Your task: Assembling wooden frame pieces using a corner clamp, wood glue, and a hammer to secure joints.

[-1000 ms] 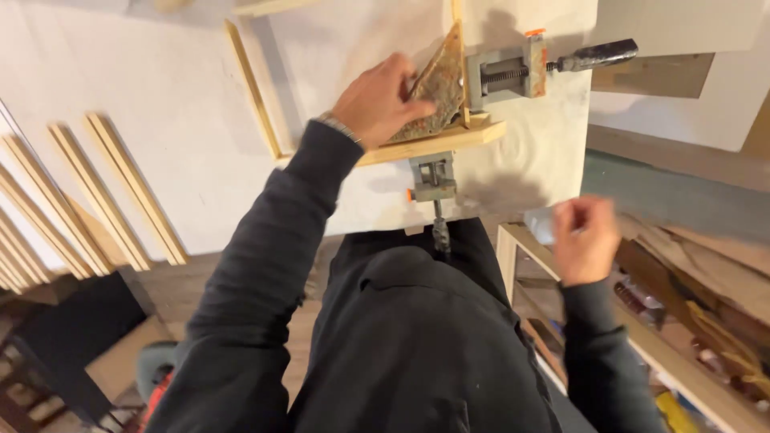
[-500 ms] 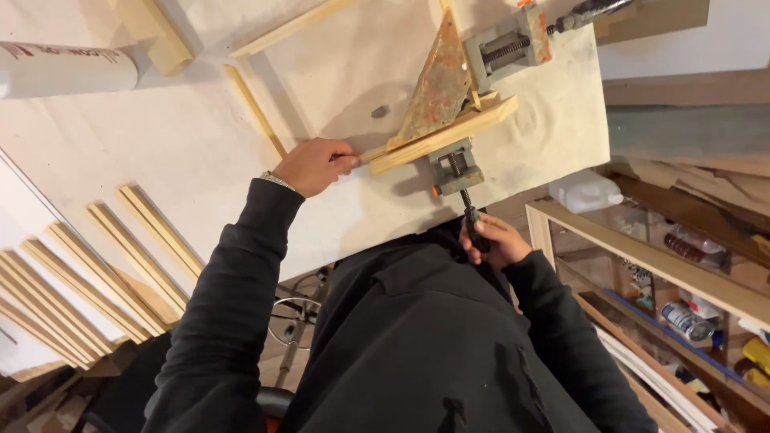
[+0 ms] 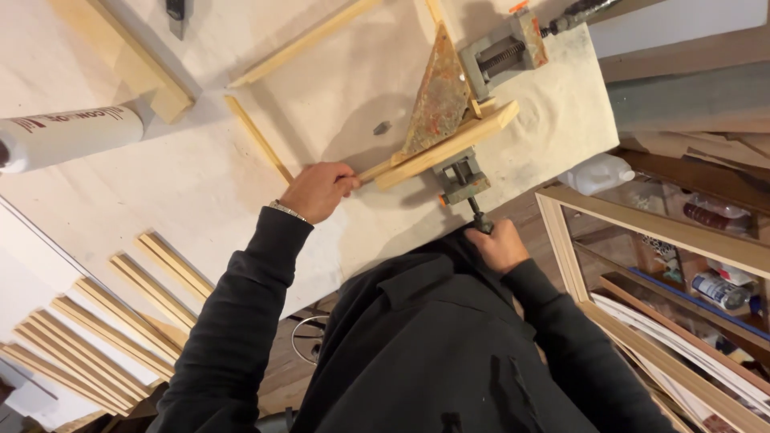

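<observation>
A pale wooden moulding strip lies slantwise just right of the frame's centre, held in a grey metal corner clamp whose rust-mottled triangular plate rises toward the top edge of the picture. The left hand sits at the strip's lower left end, fingers curled around the thin wood and pinching it against the table. The right hand is below and slightly right of the clamp, closed around the dark handle of the clamp's near screw, directly above the person's black-sleeved body at the bottom of the frame. A second screw jaw of the clamp juts toward the upper right. All of this rests on a cream-coloured worktable that fills the upper left and middle of the picture. On it lie a thin wooden strip to the left of the hand, a longer strip above it, a thick wooden block in the upper left, and a white tube at the left edge. A stack of moulding lengths lies at lower left. A white plastic bottle and wooden shelving with cans occupy the right side.
</observation>
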